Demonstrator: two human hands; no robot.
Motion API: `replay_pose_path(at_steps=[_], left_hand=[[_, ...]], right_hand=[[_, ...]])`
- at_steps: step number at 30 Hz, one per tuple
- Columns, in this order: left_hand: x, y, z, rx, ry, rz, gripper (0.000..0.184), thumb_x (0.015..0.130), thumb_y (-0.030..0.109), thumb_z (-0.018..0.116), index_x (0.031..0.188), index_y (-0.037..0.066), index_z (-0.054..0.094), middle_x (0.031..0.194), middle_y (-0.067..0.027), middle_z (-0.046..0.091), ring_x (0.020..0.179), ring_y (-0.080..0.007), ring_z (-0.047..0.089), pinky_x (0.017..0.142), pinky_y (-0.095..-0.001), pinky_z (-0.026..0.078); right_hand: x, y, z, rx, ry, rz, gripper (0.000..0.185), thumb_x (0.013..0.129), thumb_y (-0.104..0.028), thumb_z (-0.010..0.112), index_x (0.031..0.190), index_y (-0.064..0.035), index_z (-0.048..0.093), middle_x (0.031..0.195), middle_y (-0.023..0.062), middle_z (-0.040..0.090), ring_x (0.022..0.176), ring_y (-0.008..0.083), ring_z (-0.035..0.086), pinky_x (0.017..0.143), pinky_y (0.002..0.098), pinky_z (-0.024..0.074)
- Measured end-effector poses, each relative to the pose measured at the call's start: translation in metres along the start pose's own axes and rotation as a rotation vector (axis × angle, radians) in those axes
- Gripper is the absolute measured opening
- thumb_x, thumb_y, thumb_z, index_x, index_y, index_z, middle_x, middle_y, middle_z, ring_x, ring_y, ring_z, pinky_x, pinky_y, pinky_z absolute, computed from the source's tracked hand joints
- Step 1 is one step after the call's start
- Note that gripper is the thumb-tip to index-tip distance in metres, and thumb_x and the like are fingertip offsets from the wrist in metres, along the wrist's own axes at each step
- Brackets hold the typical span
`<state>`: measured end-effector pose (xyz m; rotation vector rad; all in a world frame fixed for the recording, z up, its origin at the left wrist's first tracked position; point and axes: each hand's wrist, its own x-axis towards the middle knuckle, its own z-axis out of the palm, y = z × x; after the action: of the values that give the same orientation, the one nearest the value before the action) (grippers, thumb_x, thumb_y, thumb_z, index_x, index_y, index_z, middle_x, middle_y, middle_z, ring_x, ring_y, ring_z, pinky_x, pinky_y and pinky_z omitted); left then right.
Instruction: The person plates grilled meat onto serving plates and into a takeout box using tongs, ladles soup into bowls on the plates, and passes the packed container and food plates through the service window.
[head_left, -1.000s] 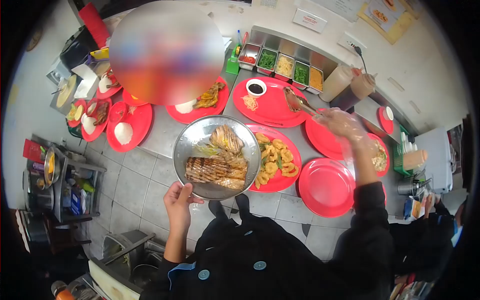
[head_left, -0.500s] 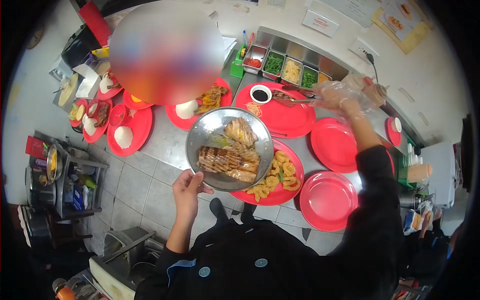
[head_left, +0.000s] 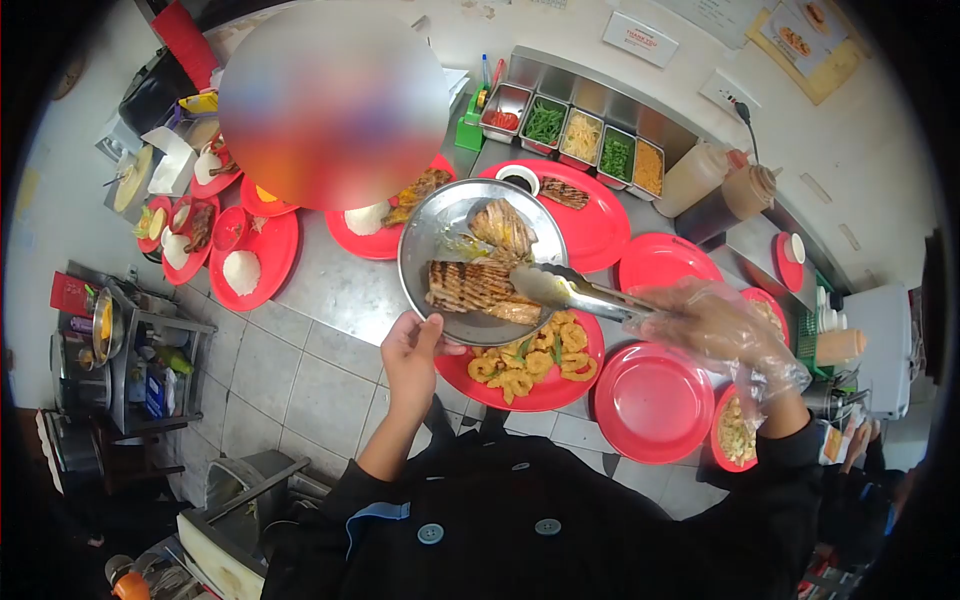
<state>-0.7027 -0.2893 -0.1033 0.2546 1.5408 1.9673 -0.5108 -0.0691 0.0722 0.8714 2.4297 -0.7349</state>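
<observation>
My left hand [head_left: 412,352] grips the near rim of a round metal dish [head_left: 424,240], thumb on top. Grilled meat pieces [head_left: 465,286] with dark char lines lie in it. My right hand [head_left: 715,328], in a clear plastic glove, is closed around metal tongs [head_left: 590,296]. The tongs' tips reach over the dish's right side, at the meat; whether they pinch a piece cannot be told. Beyond the dish, a red oval plate [head_left: 590,240] carries a grilled strip [head_left: 564,193] and a dark sauce cup [head_left: 517,181]. Fried rings [head_left: 530,362] lie on a red plate partly under the dish.
Red plates [head_left: 655,402] stand to the right. Steel tubs of chopped toppings [head_left: 581,137] and squeeze bottles [head_left: 728,203] line the wall. Leftward are plates with rice [head_left: 242,271]. A blurred patch covers the far counter. Another person's arm [head_left: 853,447] shows at far right.
My right hand and the tongs have swung from the oval plate down to the metal dish. A grilled strip now lies free on that plate. My left hand has shifted the dish slightly right and away.
</observation>
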Motion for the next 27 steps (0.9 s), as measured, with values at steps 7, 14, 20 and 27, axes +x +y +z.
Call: replay_pose_path(at_steps=[7,14,20,27], left_hand=[[-0.002,-0.002,0.01,0.006,-0.065,0.028,0.018,0.091,0.012,0.052,0.092,-0.006,0.054,0.073,-0.0078,0.057,0.061,-0.0132,0.06,0.056,-0.0241,0.055],[-0.005,-0.002,0.012,0.011,-0.088,0.004,0.018,0.091,0.013,0.052,0.087,-0.005,0.053,0.071,-0.0075,0.056,0.061,-0.0136,0.06,0.056,-0.0253,0.056],[0.007,-0.007,0.003,0.001,0.005,0.007,0.018,0.089,0.012,0.054,0.076,-0.001,0.051,0.071,-0.0067,0.055,0.06,-0.013,0.058,0.056,-0.0267,0.056],[0.008,0.001,-0.012,0.066,0.172,0.104,0.021,0.089,0.014,0.056,0.075,0.0,0.05,0.074,-0.0093,0.059,0.059,-0.0154,0.061,0.053,-0.0264,0.054]], right_hand=[[0.003,-0.003,0.017,0.715,-0.17,0.021,0.039,0.085,-0.03,0.059,0.11,0.0005,0.058,0.071,0.0013,0.055,0.061,0.0075,0.05,0.05,0.0215,0.0386],[0.02,0.001,0.042,0.917,-0.119,0.046,0.032,0.082,-0.019,0.063,0.106,0.0017,0.06,0.068,0.0004,0.053,0.058,0.0062,0.049,0.049,0.0202,0.039],[0.006,0.045,-0.028,0.663,0.078,-0.007,0.034,0.077,-0.015,0.067,0.105,0.0033,0.062,0.07,0.0031,0.055,0.055,0.009,0.05,0.049,0.0221,0.0398],[0.058,0.117,-0.111,0.089,0.007,-0.007,0.031,0.078,-0.026,0.063,0.093,0.0015,0.065,0.06,0.0021,0.056,0.047,0.0072,0.048,0.038,0.0219,0.0342]])
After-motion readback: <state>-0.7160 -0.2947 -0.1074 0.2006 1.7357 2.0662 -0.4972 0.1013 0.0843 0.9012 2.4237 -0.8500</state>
